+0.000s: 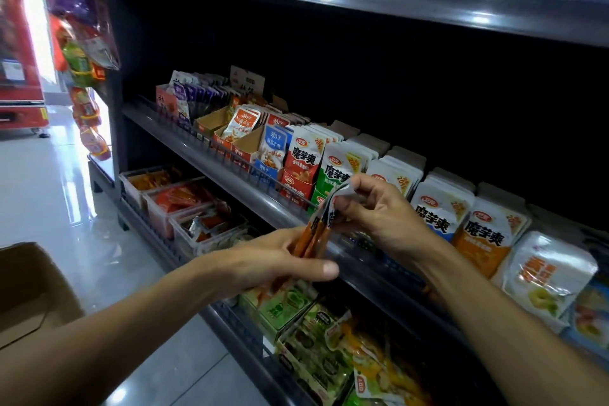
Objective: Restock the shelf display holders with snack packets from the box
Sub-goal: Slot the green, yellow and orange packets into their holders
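A small stack of orange-and-white snack packets is held upright in front of the middle shelf's rail. My left hand grips the packets' lower part, with the thumb stretched along the bottom. My right hand pinches their white top edge. Behind them stand the cardboard display holders with rows of packets: red, green, blue and orange ones. One holder further left looks empty. The brown cardboard box sits open on the floor at the lower left.
A dark metal shelf unit fills the view, with a wire rail along the middle shelf. Clear bins of snacks sit on the lower shelf, and green packets lie below my hands. Hanging snack bags flank the left end. A glossy tiled floor lies left.
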